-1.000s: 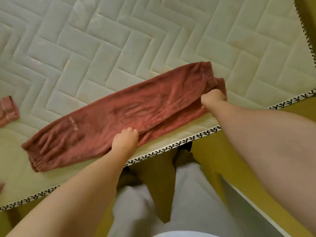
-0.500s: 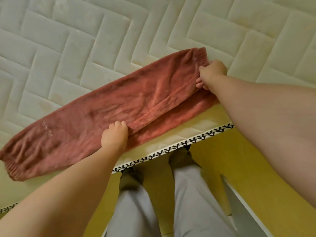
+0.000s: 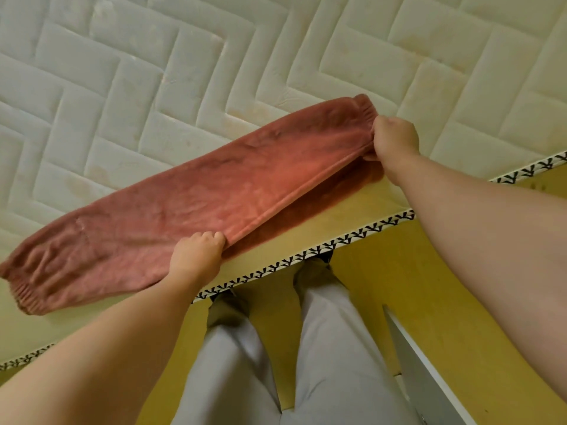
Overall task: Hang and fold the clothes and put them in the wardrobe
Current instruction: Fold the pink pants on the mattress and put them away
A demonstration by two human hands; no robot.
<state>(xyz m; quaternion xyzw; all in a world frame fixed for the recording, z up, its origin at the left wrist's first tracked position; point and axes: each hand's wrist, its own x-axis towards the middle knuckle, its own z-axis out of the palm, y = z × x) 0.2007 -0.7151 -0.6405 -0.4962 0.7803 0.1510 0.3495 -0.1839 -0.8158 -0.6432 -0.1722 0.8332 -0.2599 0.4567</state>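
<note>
A pair of rust-red fleece trousers (image 3: pixel 196 204) lies lengthwise on the quilted white mattress (image 3: pixel 214 62), folded leg over leg, with one elastic cuff at the far left and one at the upper right. My left hand (image 3: pixel 196 253) grips the near edge of the top leg around its middle. My right hand (image 3: pixel 395 138) pinches the elastic cuff end at the right and holds the top layer slightly raised off the lower leg.
The mattress edge with black-and-white patterned piping (image 3: pixel 306 256) runs diagonally in front of me. Below it lie a yellow floor (image 3: pixel 429 286), my grey-trousered legs (image 3: pixel 306 363) and a white board edge (image 3: pixel 429 372) at the lower right.
My right hand moved from the lower leg's end up to the top cuff and took hold of it. The left hand closed on the near edge. The view shifted closer and leftward.
</note>
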